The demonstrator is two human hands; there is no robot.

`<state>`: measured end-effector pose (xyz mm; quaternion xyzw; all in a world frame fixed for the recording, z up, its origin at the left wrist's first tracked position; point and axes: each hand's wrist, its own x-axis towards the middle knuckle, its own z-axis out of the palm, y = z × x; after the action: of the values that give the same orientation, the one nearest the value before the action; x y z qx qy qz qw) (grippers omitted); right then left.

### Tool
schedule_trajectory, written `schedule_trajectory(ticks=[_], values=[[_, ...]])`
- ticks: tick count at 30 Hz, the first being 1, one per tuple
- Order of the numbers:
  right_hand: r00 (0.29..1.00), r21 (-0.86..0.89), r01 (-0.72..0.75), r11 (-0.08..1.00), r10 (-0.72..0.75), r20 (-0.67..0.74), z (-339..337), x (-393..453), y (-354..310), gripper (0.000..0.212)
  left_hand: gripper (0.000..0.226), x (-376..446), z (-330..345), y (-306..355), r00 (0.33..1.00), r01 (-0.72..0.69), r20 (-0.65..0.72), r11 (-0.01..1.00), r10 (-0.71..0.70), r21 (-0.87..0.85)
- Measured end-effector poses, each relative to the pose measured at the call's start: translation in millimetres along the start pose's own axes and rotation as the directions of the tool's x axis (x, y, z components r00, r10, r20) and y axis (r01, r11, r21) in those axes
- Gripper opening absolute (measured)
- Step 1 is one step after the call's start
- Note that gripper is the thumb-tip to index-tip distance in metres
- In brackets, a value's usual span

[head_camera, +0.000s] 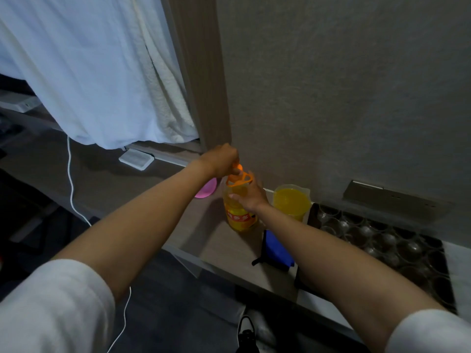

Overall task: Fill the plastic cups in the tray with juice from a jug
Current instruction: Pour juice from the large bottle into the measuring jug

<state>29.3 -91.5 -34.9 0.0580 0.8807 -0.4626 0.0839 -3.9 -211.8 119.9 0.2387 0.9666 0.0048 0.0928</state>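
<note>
Orange liquid already fills the clear plastic jug [291,202], which stands on the counter [224,248] against the wall, just left of the far-left corner of the dark tray [444,281]. The tray holds rows of clear plastic cups [382,238], and as far as we can tell they are all still empty. Left of the jug stands the juice bottle [239,212], and both our hands are on it: our left hand [220,159] is curled over the bottle's top, seemingly pinching the cap above the orange carry handle [240,180], while our right hand [248,197] wraps the bottle's shoulder to steady it. A blue pouch [276,249] lies near the counter's front edge, and a pink dish [206,189] sits behind our left forearm. We judge the jug will be fairly heavy and sloshy, being almost full, with thin walls that may flex and feel slick; we would take it by its handle if it has one, which we cannot see, or else round its body, low and firm. The cups look light and easily tipped, so the pour should be slow and close to each rim.
</note>
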Motion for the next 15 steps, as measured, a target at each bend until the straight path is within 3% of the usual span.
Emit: schedule_trajectory(ticks=[6, 9, 15], values=[[1.000, 0.025, 0.007, 1.000, -0.007, -0.015, -1.8, -1.2, 1.2, 0.115, 0.046, 9.0, 5.8, 16.3, 0.993, 0.105, -0.057, 0.993, -0.101, 0.057], [1.000, 0.047, 0.009, 0.999, -0.009, -0.005, -3.2, -7.6, -3.7, 0.105, 0.051, 10.4, 7.4, 18.2, 0.989, 0.140, -0.058, 0.989, -0.138, 0.047], [0.999, -0.006, -0.023, 1.000, 0.023, 0.028, -1.1, 1.8, 3.8, 0.105, 0.034, 8.0, -1.2, 22.2, 0.996, 0.074, 0.044, 0.995, -0.077, 0.066]])
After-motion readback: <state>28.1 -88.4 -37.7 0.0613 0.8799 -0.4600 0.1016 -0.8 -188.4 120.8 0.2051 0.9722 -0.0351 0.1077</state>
